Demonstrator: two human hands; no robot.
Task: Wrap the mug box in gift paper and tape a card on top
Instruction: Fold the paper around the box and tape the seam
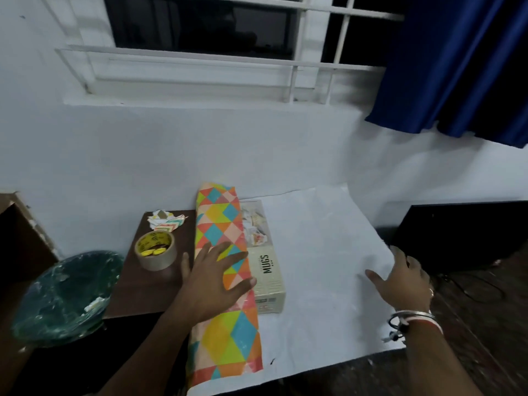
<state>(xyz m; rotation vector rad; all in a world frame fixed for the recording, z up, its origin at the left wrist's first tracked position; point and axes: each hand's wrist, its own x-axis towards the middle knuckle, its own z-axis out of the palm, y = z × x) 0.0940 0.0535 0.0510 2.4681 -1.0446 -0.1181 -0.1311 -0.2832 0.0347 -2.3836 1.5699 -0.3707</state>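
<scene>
the wrapping is at an early stage. the mug box [268,270] lies on its side on the white back of the gift paper [320,238], which is spread over the table [128,292]. only the left flap, its coloured diamond side up, is folded over the box, and it covers about the left half of the top. the printed right half and the near end are bare.

the left hand [217,277] lies flat on that flap with its fingers spread, pressing it onto the box. the right hand [405,277] is at the far right edge of the sheet, thumb resting on the paper. i cannot tell whether its fingers pinch the edge or only touch it.

left to do, as i judge it: bring the right side over, tape the seam, fold and tape both ends, then fix a card on top. the tape roll [156,252] stands untouched just left of the paper, with a heap of paper pieces [165,220] behind it, perhaps the card among them.
</scene>
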